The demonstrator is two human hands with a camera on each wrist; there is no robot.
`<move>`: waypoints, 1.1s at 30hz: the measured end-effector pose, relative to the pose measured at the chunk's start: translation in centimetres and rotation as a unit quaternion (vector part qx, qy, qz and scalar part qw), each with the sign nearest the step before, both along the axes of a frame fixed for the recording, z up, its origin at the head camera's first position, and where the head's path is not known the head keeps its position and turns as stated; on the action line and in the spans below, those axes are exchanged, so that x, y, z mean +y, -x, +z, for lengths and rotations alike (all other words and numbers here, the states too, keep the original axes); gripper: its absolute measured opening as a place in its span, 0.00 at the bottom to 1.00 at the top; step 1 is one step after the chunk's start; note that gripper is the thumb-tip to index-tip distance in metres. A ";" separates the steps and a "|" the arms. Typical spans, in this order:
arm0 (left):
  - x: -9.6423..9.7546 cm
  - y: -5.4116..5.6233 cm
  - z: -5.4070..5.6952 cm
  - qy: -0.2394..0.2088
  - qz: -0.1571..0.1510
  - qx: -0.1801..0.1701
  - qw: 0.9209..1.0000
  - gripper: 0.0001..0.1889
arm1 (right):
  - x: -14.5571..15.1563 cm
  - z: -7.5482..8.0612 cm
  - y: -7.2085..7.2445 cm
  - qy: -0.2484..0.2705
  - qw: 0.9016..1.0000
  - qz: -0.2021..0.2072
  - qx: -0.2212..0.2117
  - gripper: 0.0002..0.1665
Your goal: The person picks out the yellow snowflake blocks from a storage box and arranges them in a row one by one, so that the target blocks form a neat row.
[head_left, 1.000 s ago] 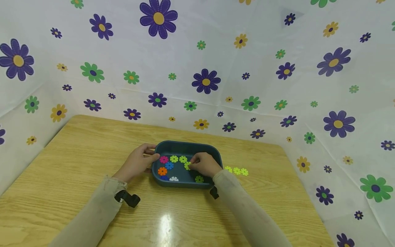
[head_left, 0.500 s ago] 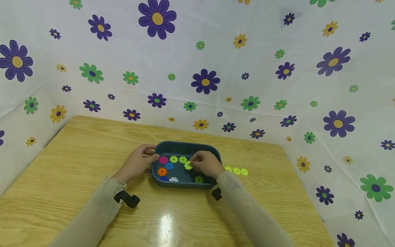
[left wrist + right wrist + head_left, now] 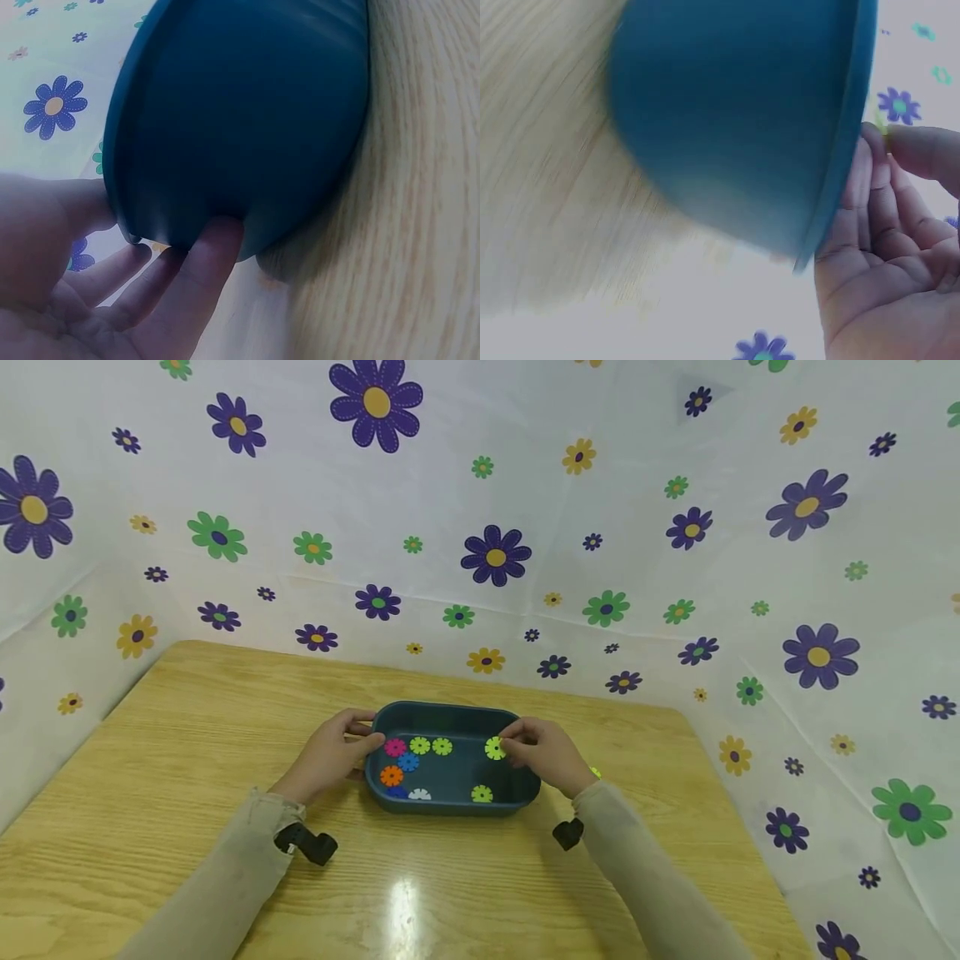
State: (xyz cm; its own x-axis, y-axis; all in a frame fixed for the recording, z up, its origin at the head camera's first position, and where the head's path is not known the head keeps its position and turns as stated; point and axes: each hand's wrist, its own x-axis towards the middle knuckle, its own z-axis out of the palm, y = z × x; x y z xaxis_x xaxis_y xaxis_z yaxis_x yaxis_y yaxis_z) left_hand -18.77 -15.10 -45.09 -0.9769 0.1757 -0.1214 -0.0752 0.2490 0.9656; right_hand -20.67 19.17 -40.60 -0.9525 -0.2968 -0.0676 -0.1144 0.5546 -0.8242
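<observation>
Yellow disc [image 3: 493, 748] over blue tray [image 3: 446, 778]

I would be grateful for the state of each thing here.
Tray: upright on the table
Left hand: holding the tray's left end
Right hand: pinching a yellow-green disc
Pink disc: inside
Orange disc: inside
Light blue disc: inside
Dark blue disc: inside, partly hidden
White disc: inside, partly hidden
Front-right disc: inside, partly hidden
Two yellow-green discs: inside, side by side
Disc behind right wrist: mostly hidden
</observation>
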 end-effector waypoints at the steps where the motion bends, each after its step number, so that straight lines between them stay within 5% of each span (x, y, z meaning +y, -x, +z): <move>1: 0.0 0.0 0.0 0.001 0.000 0.001 1.000 0.28 | 0.5 0.0 0.1 0.011 1.000 -0.004 0.000 0.08; 13: -0.3 0.2 -0.2 0.004 -0.001 0.001 1.000 0.28 | 6.3 -0.4 0.3 0.062 0.996 -0.054 -0.024 0.15; 33: -0.1 0.2 -0.2 0.005 -0.001 0.001 1.000 0.28 | 14.4 -3.2 -0.7 -0.016 0.988 -0.150 -0.033 0.16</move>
State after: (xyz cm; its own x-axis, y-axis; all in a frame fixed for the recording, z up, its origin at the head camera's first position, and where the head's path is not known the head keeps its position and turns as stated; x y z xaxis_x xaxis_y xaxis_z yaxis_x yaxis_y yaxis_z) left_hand -18.99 -15.24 -45.31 -0.9767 0.1767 -0.1218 -0.0731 0.2593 0.9630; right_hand -19.96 33.58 -43.80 -0.9904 0.0013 -0.1383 0.1132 0.5815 -0.8057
